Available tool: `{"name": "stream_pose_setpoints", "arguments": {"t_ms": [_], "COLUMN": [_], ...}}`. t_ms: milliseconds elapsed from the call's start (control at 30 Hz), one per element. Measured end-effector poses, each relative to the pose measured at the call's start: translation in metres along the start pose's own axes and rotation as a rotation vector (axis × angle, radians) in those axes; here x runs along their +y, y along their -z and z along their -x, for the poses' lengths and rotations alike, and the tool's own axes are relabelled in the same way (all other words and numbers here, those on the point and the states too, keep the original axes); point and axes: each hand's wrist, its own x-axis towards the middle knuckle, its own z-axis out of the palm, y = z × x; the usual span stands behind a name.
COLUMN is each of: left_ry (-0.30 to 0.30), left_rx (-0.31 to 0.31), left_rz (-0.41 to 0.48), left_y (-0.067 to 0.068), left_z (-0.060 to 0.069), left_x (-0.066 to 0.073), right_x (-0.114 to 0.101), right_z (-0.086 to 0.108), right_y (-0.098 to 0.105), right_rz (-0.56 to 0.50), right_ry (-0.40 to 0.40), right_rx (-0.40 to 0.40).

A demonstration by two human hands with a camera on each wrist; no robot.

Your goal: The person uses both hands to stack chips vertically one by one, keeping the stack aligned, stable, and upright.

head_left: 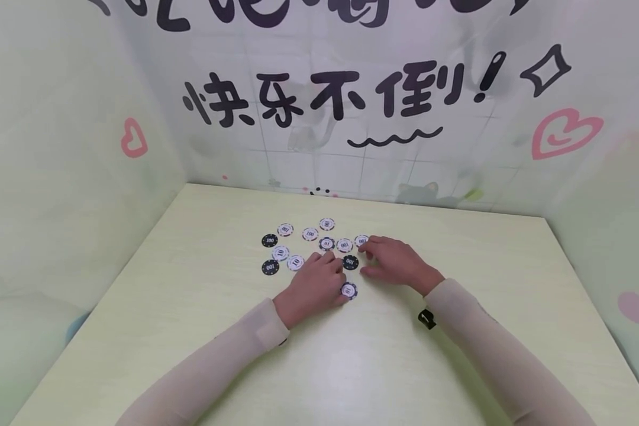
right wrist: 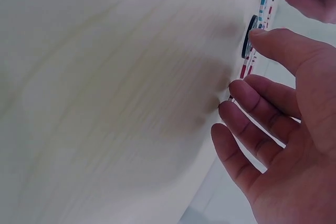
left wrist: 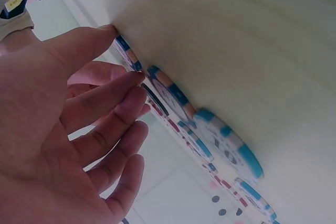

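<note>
Blue-edged chip [head_left: 348, 290]: sitting farther from the counter [head_left: 207, 248]'s back edge than the other chips; lying flat or barely lifting, can't tell.
Chip handling: calling for light contact, thumb and index opposing on the rim, low to the surface, so it isn't flipping or skidding; other fingertips best clearing neighbours.
Chip look: showing a round white face marked 10, dark blue rim carrying orange-tan blocks.
Left hand [head_left: 315, 281]: pinching that chip rim to rim between thumb and index; remaining fingers bending loosely.
Right hand [head_left: 396, 260]: holding nothing, fingers spreading loosely; thumb hovering right by the black chip [head_left: 350, 262], contact unclear; fingertips partly covering a white-faced chip [head_left: 360, 240].
Other chips [head_left: 280, 253]: lying scattered toward the back edge's middle, mostly white-faced, two more black.
Wall [head_left: 309, 171]: rising behind the back edge, bearing dark lettering.
</note>
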Motion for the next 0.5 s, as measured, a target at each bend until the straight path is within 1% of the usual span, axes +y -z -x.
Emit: {"name": "stream_pose_setpoints", "arguments": {"t_ms": [200,367,500], "left_ry": [-0.030,-0.051,-0.065], "left_rx": [0.032,0.036,0.041], "left_rz": [-0.023,-0.021,-0.028], "left_y": [0.002,0.004,0.006], "left_z": [0.008,0.014,0.020], "left_x": [0.009,0.018,0.026], "right_x": [-0.001,-0.002,-0.003], "right_z": [-0.001,-0.002,-0.002], "right_y": [0.000,-0.001,-0.001], "right_rz": [0.014,0.017,0.015], "right_ry": [-0.019,-0.041,-0.040], "right_rx": [-0.012,-0.019,-0.017]}}
